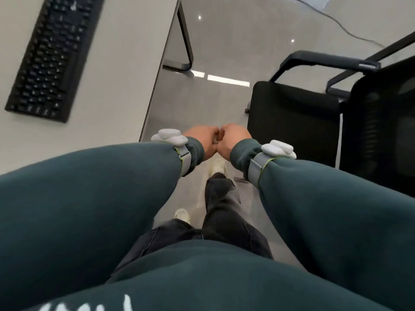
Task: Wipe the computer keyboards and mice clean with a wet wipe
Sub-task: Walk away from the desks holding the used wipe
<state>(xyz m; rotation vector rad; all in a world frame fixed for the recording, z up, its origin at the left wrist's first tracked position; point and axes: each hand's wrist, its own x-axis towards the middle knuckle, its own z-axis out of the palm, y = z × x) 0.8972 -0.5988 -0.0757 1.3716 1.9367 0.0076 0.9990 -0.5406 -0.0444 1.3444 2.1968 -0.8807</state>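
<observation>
A: Grip?
B: Left hand (203, 142) and right hand (233, 140) curled, knuckles touching, just beside the table's (112, 86) near corner; contents cannot be told.
A: Keyboard (49, 57)?
B: On the table, well apart from both hands.

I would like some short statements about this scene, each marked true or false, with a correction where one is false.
1. The black keyboard lies on the white desk. True.
2. The left hand rests on the keyboard. False: it meets the right hand over the floor, apart from the keyboard.
3. A black chair stands at the person's right. True.
4. A mouse lies beside the keyboard. False: no mouse is in view.
</observation>
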